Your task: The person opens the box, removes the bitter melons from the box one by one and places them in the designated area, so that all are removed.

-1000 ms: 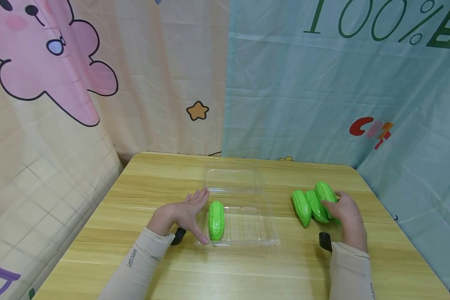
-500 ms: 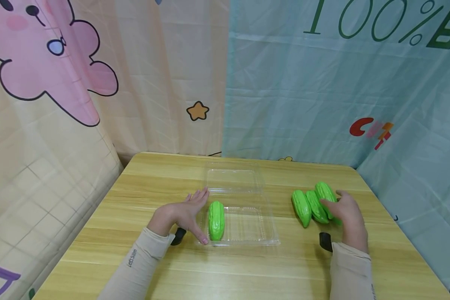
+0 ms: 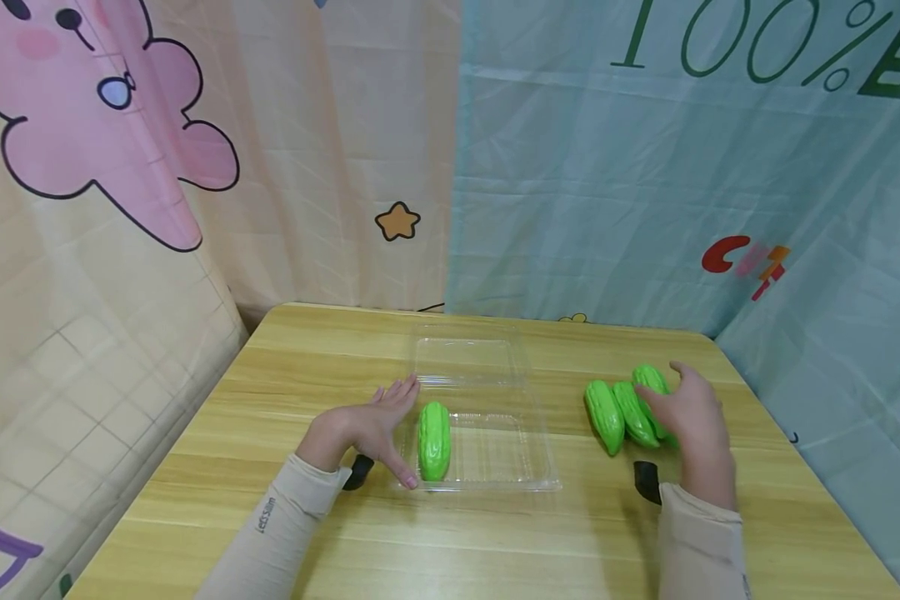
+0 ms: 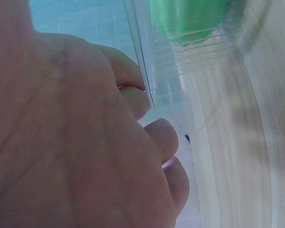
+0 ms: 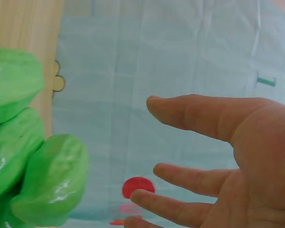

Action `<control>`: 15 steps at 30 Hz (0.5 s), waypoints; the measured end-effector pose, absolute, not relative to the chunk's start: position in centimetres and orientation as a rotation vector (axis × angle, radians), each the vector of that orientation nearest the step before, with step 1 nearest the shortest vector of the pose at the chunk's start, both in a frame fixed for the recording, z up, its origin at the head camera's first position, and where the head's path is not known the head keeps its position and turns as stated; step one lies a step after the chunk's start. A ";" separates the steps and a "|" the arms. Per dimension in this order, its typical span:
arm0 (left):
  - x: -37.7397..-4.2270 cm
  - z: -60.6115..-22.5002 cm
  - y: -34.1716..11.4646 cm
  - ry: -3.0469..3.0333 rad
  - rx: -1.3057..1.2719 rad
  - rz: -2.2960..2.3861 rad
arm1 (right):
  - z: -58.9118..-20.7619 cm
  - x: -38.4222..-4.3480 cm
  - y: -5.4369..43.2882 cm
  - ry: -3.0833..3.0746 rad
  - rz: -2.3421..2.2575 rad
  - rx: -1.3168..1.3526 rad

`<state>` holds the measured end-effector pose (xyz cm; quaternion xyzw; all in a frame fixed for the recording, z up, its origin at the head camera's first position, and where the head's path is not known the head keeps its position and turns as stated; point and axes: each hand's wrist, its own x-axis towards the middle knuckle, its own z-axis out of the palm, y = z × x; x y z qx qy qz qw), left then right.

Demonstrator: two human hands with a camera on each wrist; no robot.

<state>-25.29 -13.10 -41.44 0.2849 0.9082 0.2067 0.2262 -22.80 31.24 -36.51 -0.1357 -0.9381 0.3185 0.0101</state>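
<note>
A clear plastic clamshell box [image 3: 489, 450] lies open on the table, its lid [image 3: 465, 360] folded back. One glossy green ribbed bitter melon [image 3: 434, 442] lies lengthwise along its left side. My left hand [image 3: 366, 427] spans the box's left edge, fingers spread, with the thumb by the front corner; in the left wrist view the fingers touch the clear rim [image 4: 144, 57]. My right hand [image 3: 692, 417] hovers over a heap of several more bitter melons [image 3: 604, 418], thumb and fingers apart. In the right wrist view the right palm holds nothing, and the melons [image 5: 52, 180] lie to the left.
The wooden table [image 3: 450, 542] reaches back to printed curtains [image 3: 585, 208] behind and at the sides. A black wrist strap end [image 3: 647, 482] hangs below the right wrist, another black piece [image 3: 357, 472] below the left.
My right hand has lifted slightly away from the heap and its fingers have spread. The left hand, the box and the bitter melon in it have stayed put.
</note>
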 end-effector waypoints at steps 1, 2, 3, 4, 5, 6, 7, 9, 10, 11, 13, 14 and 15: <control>-25.3 -41.4 -13.1 2.503 0.786 0.571 | -36.3 -22.7 31.0 -2.926 0.985 -0.402; -25.3 -41.4 -13.1 2.502 0.786 0.572 | -36.0 -22.5 30.8 -2.921 0.983 -0.378; -25.3 -41.4 -13.0 2.501 0.786 0.570 | -35.7 -22.4 30.4 -2.915 0.988 -0.347; -25.3 -41.3 -13.0 2.501 0.786 0.572 | -35.5 -22.3 30.0 -2.911 0.994 -0.310; -25.3 -41.3 -13.0 2.501 0.785 0.570 | -35.2 -22.1 29.5 -2.907 1.008 -0.269; -25.3 -41.3 -13.0 2.501 0.784 0.573 | -34.9 -22.0 29.0 -2.905 1.018 -0.224; -25.3 -41.2 -13.0 2.499 0.777 0.570 | -34.7 -21.9 28.5 -2.899 1.027 -0.182; -25.2 -41.2 -13.0 2.497 0.770 0.572 | -34.3 -21.8 27.2 -2.886 1.072 -0.112; -25.2 -41.2 -13.0 2.497 0.769 0.573 | -34.2 -21.7 26.7 -2.878 1.094 -0.081; -25.2 -41.2 -13.0 2.496 0.766 0.571 | -34.1 -21.7 26.1 -2.866 1.129 -0.051; -25.2 -41.2 -13.0 2.496 0.768 0.571 | -34.1 -21.6 25.0 -2.837 1.190 -0.007; -25.2 -41.2 -13.0 2.496 0.772 0.573 | -34.0 -21.6 24.5 -2.818 1.229 0.012; -25.2 -41.2 -13.0 2.497 0.773 0.569 | -34.1 -21.6 24.1 -2.796 1.271 0.034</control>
